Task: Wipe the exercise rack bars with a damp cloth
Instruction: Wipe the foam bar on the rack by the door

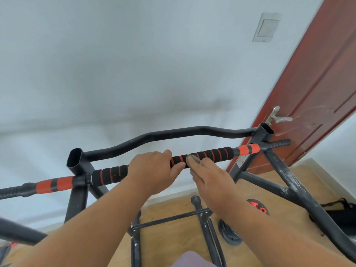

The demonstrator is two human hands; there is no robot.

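A black exercise rack stands in front of me, its top bar (212, 154) wrapped in black foam with red rings and orange bands at both ends. My left hand (154, 170) grips the foam bar near its middle, fingers curled over it. Just to its right, my right hand (210, 180) presses a small grey cloth (191, 158) against the foam, and the fingers hide most of the cloth. A bent black bar (169, 134) runs behind the foam bar, between two open tube ends.
A white wall lies behind the rack. A red-brown door (316, 97) with a metal handle (277, 117) stands at the right. Below on the wooden floor are black weight plates (230, 234), the rack's lower struts (169, 218) and a dark bag (341, 211).
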